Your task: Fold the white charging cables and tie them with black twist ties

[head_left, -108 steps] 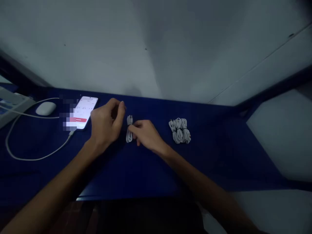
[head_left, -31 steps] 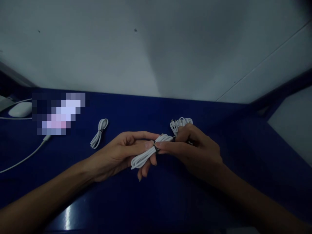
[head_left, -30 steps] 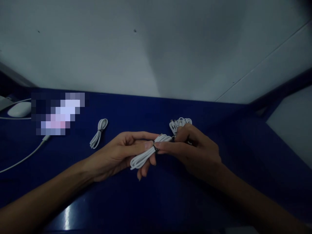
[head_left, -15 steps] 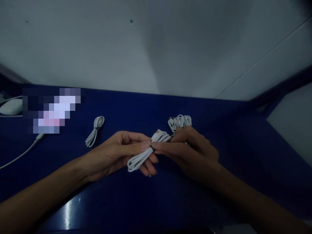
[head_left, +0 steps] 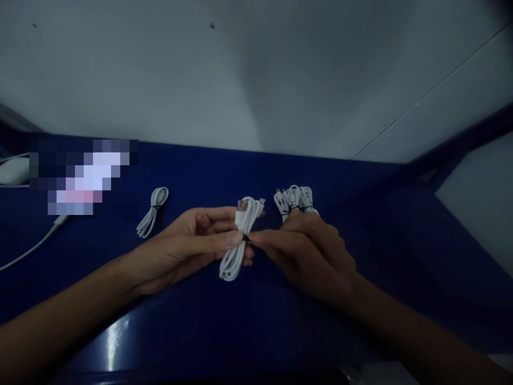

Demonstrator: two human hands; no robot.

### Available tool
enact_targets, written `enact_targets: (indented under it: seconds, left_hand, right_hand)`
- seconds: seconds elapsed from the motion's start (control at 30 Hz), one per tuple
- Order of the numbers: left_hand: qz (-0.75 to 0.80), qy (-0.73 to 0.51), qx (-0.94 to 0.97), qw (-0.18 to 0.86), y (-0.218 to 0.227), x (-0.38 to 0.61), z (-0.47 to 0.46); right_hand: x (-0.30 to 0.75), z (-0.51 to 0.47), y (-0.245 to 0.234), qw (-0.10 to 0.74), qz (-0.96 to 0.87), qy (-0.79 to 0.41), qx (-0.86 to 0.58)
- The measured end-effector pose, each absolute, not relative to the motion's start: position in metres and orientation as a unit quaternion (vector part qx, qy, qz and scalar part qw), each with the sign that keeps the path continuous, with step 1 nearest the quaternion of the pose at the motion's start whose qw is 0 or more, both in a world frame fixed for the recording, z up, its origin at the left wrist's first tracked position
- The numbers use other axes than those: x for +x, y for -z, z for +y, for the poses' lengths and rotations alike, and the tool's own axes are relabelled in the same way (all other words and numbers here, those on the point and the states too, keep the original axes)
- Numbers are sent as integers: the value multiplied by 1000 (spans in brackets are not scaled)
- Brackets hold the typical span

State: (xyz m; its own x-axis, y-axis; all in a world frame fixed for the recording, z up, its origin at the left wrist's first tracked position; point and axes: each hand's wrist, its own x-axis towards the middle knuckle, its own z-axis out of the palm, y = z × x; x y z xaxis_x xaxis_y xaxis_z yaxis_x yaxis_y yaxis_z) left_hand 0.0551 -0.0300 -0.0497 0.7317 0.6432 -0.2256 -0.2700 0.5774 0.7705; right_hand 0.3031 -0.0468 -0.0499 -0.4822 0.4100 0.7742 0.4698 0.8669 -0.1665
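A white USB cable [head_left: 231, 262], coiled into a narrow bundle, is pinched between the thumb and fingers of my left hand [head_left: 192, 240]. Its USB plug and a smaller connector poke out at the top of the coil. Round its middle runs a black twist tie [head_left: 246, 238]. My right hand [head_left: 312, 246] is closed, its thumb and index fingertip pinching the tie's end at the bundle's right side. Behind my right hand lie several tied white cables [head_left: 294, 198], partly covered by it. One more coiled cable [head_left: 153, 211] with a black tie lies left of my left hand.
The blue table [head_left: 208, 331] runs back to a pale wall [head_left: 160, 69]. At the left, a blurred-out bright device [head_left: 94, 174] has a white cord [head_left: 30, 251] attached, and a white rounded object [head_left: 14, 171] sits at the edge.
The held cable bundle has turned more upright, so its USB plug and small connector now show. My right fingertips have shifted from the coil to the twist tie's end beside it.
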Motion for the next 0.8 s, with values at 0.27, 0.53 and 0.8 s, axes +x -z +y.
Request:
enact_targets:
  seconds: [0.27,0.53,0.8]
  left_hand:
    - [250,-300,368,844,46,59,-30]
    - [263,-330,418,804,46,60,-28]
    - [265,-351,439,784,46,62,-26]
  right_hand:
    - [296,-41,55,444,-842,76,-296]
    - [297,-43,54,433,-838,103,-316]
    - [295,-43,56,432,-836,104,-323]
